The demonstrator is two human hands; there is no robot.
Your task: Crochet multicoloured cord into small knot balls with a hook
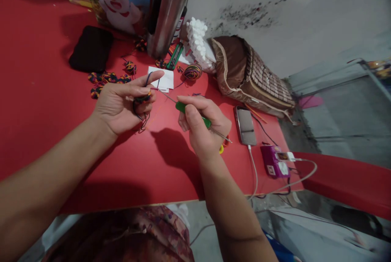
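A bit of yarn work (143, 98) seems to be in the middle of a stitch. It sits at 9 o'clock, tucked in the curled fingers of the left hand (125, 103), whose pointer finger sticks out with dark yarn (149, 78) over it. The right hand (207, 121) grips a green-handled hook (181, 106) like a pencil. Its tip is by the left fingers; I cannot tell if it touches the yarn. The next move looks to call for a snug strand and a careful tip.

The table (171, 180) is red and smooth. From the hands, a yarn ball (193, 72) lies at 1 o'clock, a steel bottle (171, 14) stands at 12, and a phone (245, 125) lies between 3 and 4. The grey wall (305, 5) at 1 o'clock has dark spots.
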